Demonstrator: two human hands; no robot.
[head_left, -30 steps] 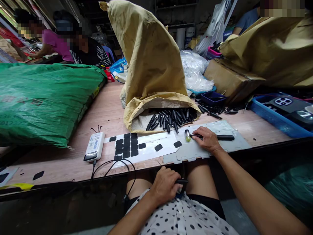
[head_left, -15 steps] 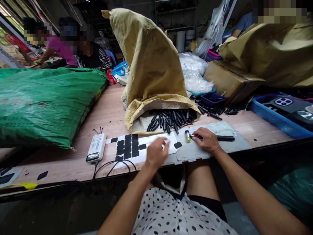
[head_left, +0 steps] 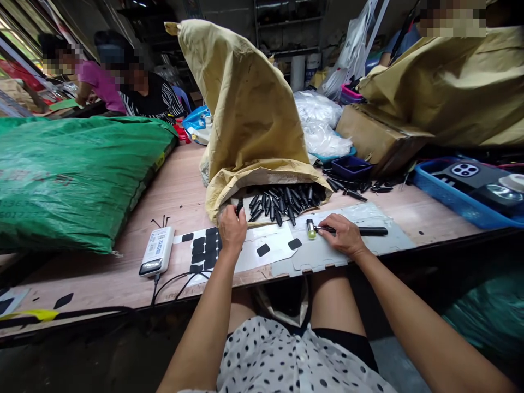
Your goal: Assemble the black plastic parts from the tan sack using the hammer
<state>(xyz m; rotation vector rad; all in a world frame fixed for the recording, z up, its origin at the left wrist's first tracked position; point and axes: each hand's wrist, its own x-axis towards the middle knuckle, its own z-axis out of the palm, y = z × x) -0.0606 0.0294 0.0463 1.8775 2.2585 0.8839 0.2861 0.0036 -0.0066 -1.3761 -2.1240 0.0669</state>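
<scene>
My left hand (head_left: 231, 228) is closed around a small black plastic piece (head_left: 239, 207) at the mouth of a tan paper sack (head_left: 249, 114). Several more black pieces (head_left: 286, 200) spill out of that sack onto the wooden table (head_left: 180, 180). My right hand (head_left: 344, 236) rests on a grey sheet (head_left: 388, 240) and grips a small mallet (head_left: 313, 229) with a black handle and a yellow-green head. A white backing sheet (head_left: 266, 240) with black adhesive pads (head_left: 207, 249) lies between my hands.
A white power bank (head_left: 156, 251) with a black cable lies left of the pads. A large green sack (head_left: 73, 174) fills the table's left. A cardboard box (head_left: 376, 139), a blue tray (head_left: 462, 199) with phone cases, and other seated people are farther back.
My left hand rose from my lap, crossed the pad sheet and closed on a black piece at the sack's mouth. My right hand stayed on the mallet.
</scene>
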